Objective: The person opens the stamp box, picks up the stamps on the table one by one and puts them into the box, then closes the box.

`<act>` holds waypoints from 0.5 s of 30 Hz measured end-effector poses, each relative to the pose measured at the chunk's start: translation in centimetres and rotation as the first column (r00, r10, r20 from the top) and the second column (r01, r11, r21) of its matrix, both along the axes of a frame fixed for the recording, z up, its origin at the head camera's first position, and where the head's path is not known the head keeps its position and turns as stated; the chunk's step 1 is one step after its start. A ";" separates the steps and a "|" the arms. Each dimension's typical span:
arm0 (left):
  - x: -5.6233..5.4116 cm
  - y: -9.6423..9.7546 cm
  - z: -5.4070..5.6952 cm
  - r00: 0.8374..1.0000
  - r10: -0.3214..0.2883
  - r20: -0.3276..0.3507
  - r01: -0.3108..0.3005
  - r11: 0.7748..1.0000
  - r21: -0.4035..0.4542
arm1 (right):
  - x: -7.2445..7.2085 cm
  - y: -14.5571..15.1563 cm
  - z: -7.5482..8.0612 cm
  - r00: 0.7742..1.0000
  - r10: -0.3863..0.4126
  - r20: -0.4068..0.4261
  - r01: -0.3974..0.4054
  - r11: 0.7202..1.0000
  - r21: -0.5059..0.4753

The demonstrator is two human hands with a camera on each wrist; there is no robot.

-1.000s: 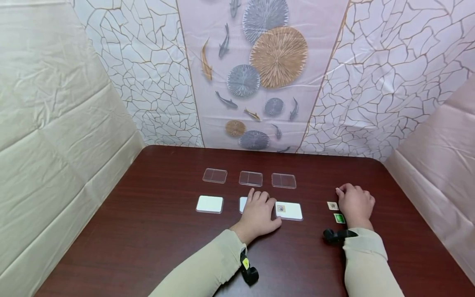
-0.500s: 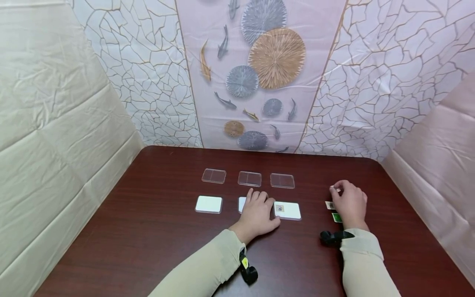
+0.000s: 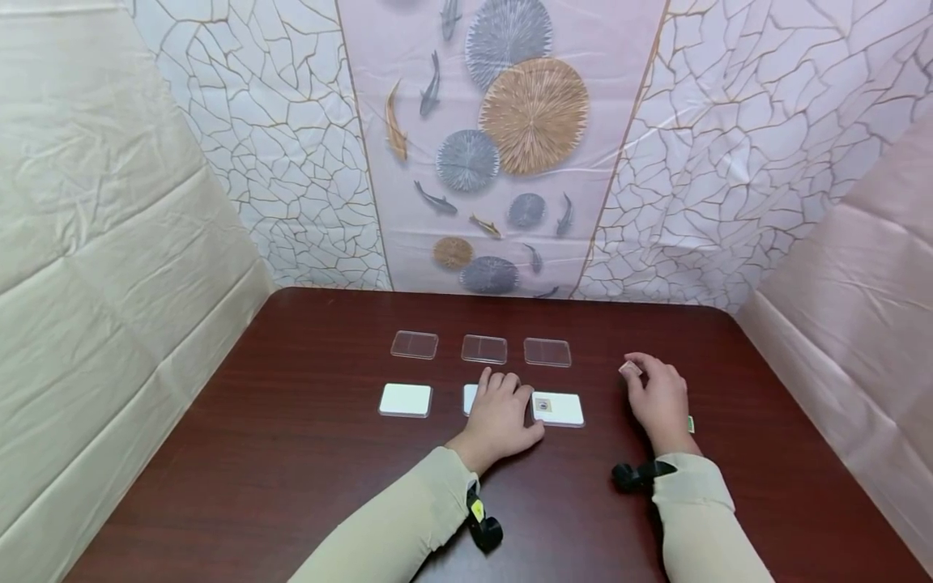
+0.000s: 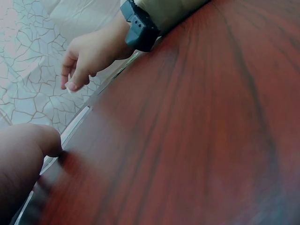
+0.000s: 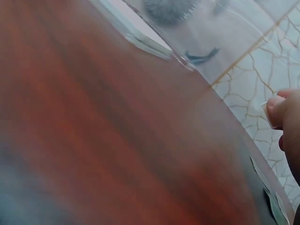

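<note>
My right hand (image 3: 659,405) pinches a small pale, stamp-like piece (image 3: 628,369) between thumb and forefinger, above the table's right side; the right wrist view shows the same piece (image 5: 266,115) at the fingertips. Thumb and forefinger of my left hand (image 3: 498,417) hold the left end of a white rectangular case (image 3: 567,411), on which a small tan picture stamp (image 3: 543,406) lies. That hand's other fingers spread over a middle white case (image 3: 470,400), mostly hidden beneath them.
A third white case (image 3: 405,401) lies to the left. Behind stand three clear lids in a row: left lid (image 3: 415,346), middle lid (image 3: 484,350), right lid (image 3: 547,353). A green stamp (image 3: 691,424) shows past my right wrist. Patterned cloth (image 3: 532,162) hangs behind the table.
My right hand has come up from the stamps and moved left, now with one piece visible in its fingertips. It covers the paler stamp on the table. My left hand stays at the case.
</note>
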State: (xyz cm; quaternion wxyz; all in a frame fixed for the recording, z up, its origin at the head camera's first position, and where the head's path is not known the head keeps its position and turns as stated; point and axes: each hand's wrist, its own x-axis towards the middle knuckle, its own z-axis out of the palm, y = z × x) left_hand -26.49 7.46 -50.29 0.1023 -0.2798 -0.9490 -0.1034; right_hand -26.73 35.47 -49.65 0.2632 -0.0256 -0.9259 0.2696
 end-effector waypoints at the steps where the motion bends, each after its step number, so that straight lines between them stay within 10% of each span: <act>1: -0.1 0.0 0.0 1.000 0.000 -0.002 0.000 1.000 0.002 | 0.0 -0.3 -0.1 1.000 0.004 -0.005 -0.004 1.000 -0.007; 15: 0.1 0.0 0.3 1.000 -0.009 0.001 0.009 1.000 0.009 | 1.6 -4.8 -0.5 0.983 0.161 0.087 -0.152 0.984 -0.094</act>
